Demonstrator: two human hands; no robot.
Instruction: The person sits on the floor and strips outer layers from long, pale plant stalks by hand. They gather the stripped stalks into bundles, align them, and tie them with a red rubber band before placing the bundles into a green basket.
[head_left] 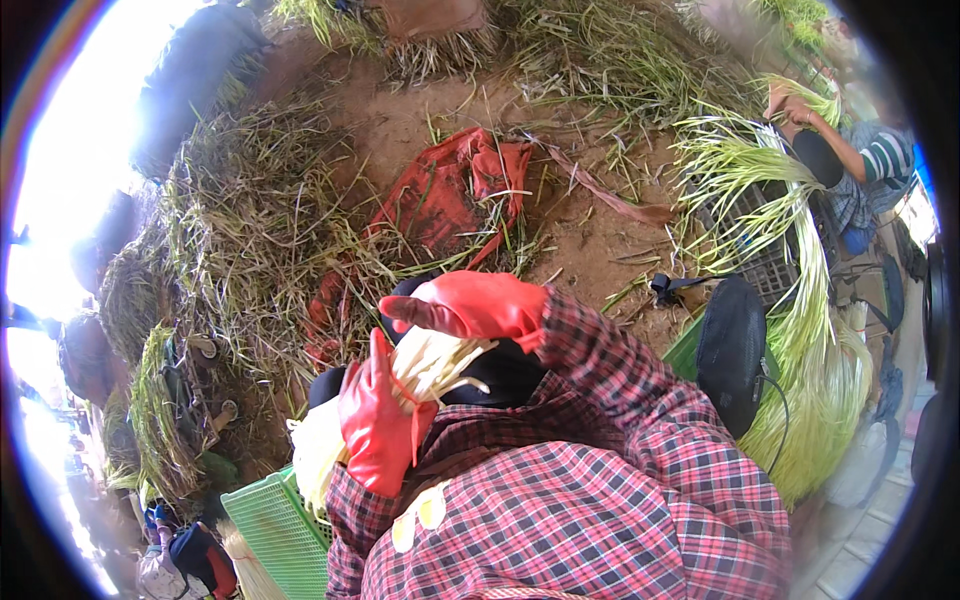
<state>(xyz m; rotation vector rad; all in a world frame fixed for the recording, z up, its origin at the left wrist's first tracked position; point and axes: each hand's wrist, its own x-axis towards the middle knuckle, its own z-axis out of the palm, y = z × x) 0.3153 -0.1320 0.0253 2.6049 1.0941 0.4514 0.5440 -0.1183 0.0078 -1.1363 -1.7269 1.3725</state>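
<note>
Both of my hands wear red rubber gloves. My left hand [380, 420] is closed around a bundle of pale, cream-coloured stalks [440, 362] above my lap. The cut ends fan out to its right, while more of the pale bundle shows on its left. Across the stalks beside that hand runs a thin red strip, perhaps a band. Just above the ends is my right hand [480, 305], fingers stretched leftward and nothing visible in them. Its fingertips come close to the left forefinger; I cannot tell whether they touch.
A green plastic basket [272, 530] stands at lower left. Long yellow-green leaves [815, 400] drape over a dark crate [745, 225] at right, near a black bag [732, 350] and another person's hand [790, 103]. Discarded greens [265, 220] and a red sack [440, 195] lie ahead.
</note>
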